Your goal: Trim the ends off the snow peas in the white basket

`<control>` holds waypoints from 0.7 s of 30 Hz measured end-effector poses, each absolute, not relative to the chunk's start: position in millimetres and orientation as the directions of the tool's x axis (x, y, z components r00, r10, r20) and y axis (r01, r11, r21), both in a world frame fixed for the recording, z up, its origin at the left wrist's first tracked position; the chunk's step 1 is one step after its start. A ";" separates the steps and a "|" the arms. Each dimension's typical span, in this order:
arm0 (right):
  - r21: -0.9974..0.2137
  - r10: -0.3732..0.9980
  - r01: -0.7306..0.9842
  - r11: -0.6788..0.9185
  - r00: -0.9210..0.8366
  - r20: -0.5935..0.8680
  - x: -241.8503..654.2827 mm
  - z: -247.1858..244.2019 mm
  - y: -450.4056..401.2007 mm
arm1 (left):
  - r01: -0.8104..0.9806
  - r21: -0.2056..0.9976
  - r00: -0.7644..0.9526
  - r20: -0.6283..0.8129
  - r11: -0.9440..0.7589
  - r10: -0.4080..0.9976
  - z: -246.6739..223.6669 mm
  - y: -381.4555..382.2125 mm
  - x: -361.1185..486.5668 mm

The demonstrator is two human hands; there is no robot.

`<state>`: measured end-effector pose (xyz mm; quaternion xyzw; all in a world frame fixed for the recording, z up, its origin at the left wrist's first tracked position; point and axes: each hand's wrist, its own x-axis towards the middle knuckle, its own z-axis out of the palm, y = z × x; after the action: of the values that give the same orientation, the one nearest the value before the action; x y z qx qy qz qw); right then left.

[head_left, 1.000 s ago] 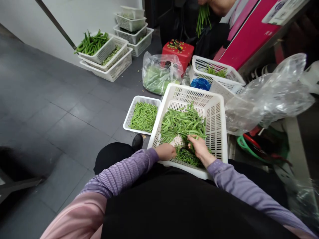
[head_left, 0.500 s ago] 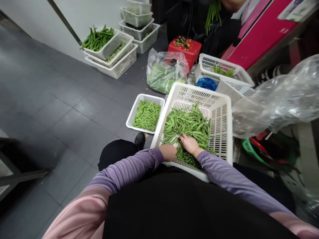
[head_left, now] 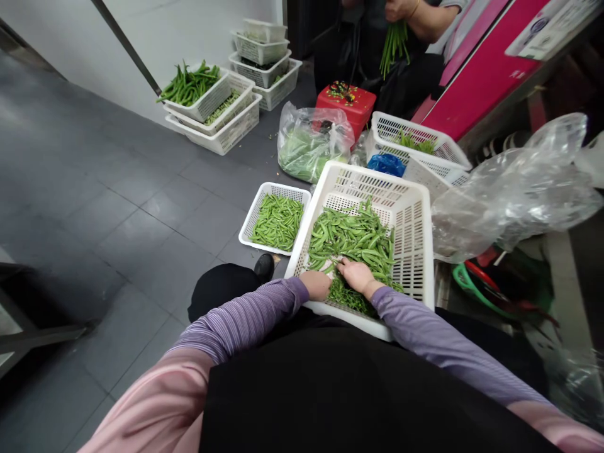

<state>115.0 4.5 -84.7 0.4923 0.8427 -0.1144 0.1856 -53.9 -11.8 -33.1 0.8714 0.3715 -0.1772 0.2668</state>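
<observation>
A large white plastic basket (head_left: 409, 245) stands tilted against my lap, holding a heap of green pea pods (head_left: 349, 236). Small trimmed green scraps (head_left: 346, 296) lie in its near end. My left hand (head_left: 317, 285) is closed low over the basket's near left side; what its fingers hold is hidden. Beside it, my right hand (head_left: 356, 275) reaches into the pods, thumb and fingers pinched at a pod near the left hand. On the floor to the left, a smaller white basket (head_left: 243, 234) holds more pods.
Stacked white baskets (head_left: 226, 141) with green vegetables stand by the wall. Ahead are a clear bag of greens (head_left: 302, 148), a red stool (head_left: 352, 110) and another white basket (head_left: 425, 126). A co-worker's hand (head_left: 400, 9) holds long green stalks. Plastic sheeting (head_left: 514, 189) lies right.
The view has shifted slightly, and more of the co-worker's hand and stalks shows. Both my hands stay low in the basket, with only slight finger movement.
</observation>
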 end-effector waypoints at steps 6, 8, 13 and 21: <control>-0.140 0.903 0.951 0.275 -0.305 -0.301 127.5 -73.3 11.9 | 0.820 0.441 0.557 -0.467 -0.365 0.686 -29.5 -5.6 -54.2; -0.299 0.941 0.933 0.199 -0.267 -0.206 131.9 -63.8 7.9 | 0.795 0.588 0.503 -0.497 -0.153 0.707 -29.4 -2.3 -52.1; -0.543 0.946 0.813 0.209 -0.308 -0.097 130.7 -38.5 -14.6 | 0.456 0.795 0.550 -0.605 0.400 0.575 -25.8 0.2 -45.6; -0.686 0.940 0.698 0.206 -0.335 -0.059 130.4 -20.1 -25.1 | 0.251 0.804 0.656 -0.551 0.540 0.516 -12.4 -5.9 -49.5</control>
<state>130.4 -25.1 -20.1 0.5441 0.7528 -0.3179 -0.1903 -49.5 -5.9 -12.4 0.4720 0.4061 0.0853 0.7778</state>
